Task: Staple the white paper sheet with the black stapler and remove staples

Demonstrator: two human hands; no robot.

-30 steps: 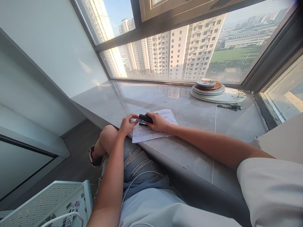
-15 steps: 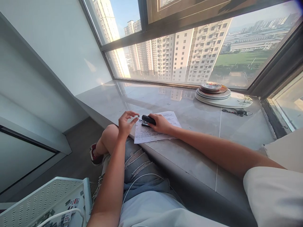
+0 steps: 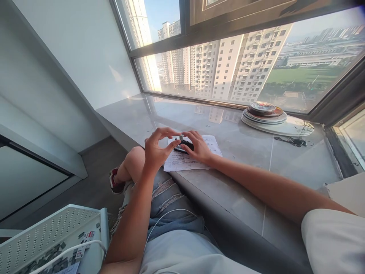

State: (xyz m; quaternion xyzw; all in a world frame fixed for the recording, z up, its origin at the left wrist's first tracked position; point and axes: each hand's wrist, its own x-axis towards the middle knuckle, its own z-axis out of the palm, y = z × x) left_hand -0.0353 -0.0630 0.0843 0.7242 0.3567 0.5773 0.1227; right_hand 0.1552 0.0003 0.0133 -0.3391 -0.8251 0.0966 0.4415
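Between the thumb and fingertips of my left hand (image 3: 157,147) is a small grey strip of staples (image 3: 180,137), pinched just above the stapler. The black stapler (image 3: 186,144) rests on printed paper sheets (image 3: 189,164) by the ledge's front edge. My right hand (image 3: 202,147) grips the stapler from the right, its thumb along the near side and its fingers over the far side. Both hands partly cover the stapler, so I cannot tell how far its top is raised.
A stack of plates (image 3: 264,114) stands on the grey tiled ledge (image 3: 236,179) by the window. Beside it lies a dark cable with a round piece (image 3: 295,141). At lower left, a white perforated basket (image 3: 64,224) holds many small grey pieces. A white cord (image 3: 171,210) crosses my lap.
My left hand has moved right with the staples, from beside the stapler to over it. My right hand's fingers have shifted forward around the stapler. The view has turned slightly left.
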